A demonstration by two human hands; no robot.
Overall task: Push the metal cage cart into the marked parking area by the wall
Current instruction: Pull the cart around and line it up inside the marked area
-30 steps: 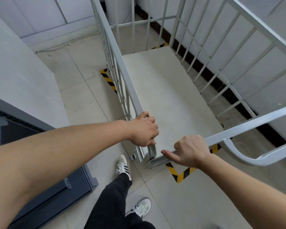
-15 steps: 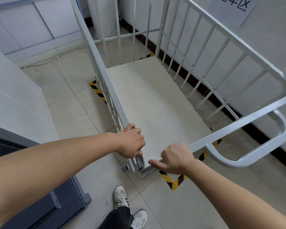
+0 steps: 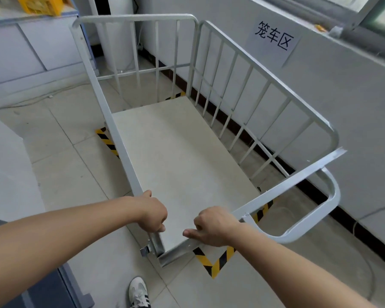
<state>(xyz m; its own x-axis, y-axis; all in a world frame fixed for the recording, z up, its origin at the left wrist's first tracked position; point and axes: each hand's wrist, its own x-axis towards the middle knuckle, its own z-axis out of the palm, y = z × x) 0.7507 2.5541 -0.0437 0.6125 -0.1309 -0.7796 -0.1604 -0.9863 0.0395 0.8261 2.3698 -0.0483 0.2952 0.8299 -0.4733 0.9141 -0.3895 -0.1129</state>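
Both grips closed on cage cart (image 3: 182, 156) rail | left hand (image 3: 152, 215) | right hand (image 3: 213, 226)

The metal cage cart (image 3: 178, 152) stood lengthwise from near to far, its right side close along the wall (image 3: 320, 96). A paper sign (image 3: 273, 38) hung on that wall above the cart's right railing. Floor tape (image 3: 216, 261) marked a corner just beyond the cart's near end, and another strip (image 3: 107, 141) lay at its left side, partly under the frame; a third bit (image 3: 176, 95) showed at the far end. The left hand (image 3: 151, 213) sat on the near left corner post, the right hand (image 3: 213, 225) on the near crossbar, just beside it. A shoe (image 3: 138, 292) stood nearest, below the hands. A cabinet (image 3: 20, 52) stood far left, seemingly apart from the cart.
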